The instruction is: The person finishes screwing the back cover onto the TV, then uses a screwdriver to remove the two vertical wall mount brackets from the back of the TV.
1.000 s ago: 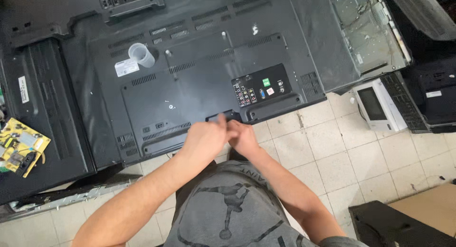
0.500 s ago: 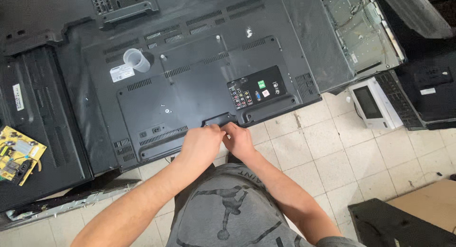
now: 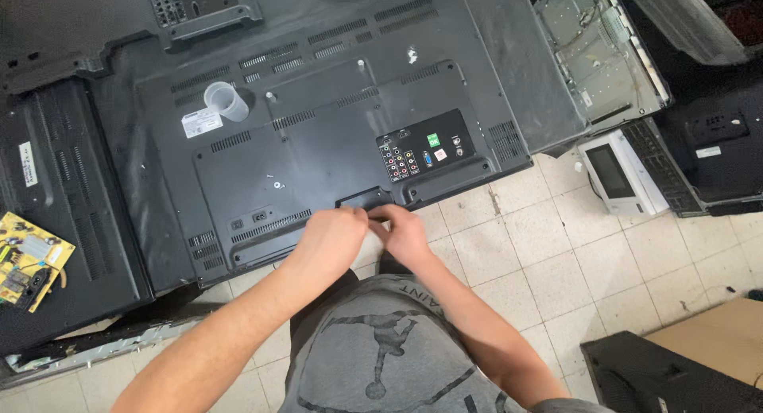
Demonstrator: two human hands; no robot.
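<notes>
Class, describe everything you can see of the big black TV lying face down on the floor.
The TV lies screen down on pale floor tiles, its black, seemingly plastic back cover facing up. The cover has rows of vent slots, a few screws, a white label and a port panel with coloured sockets. A clear plastic cup stands on it near the label. The left hand and right hand meet at its near edge, by a small recess; what they grip is hidden.
</notes>
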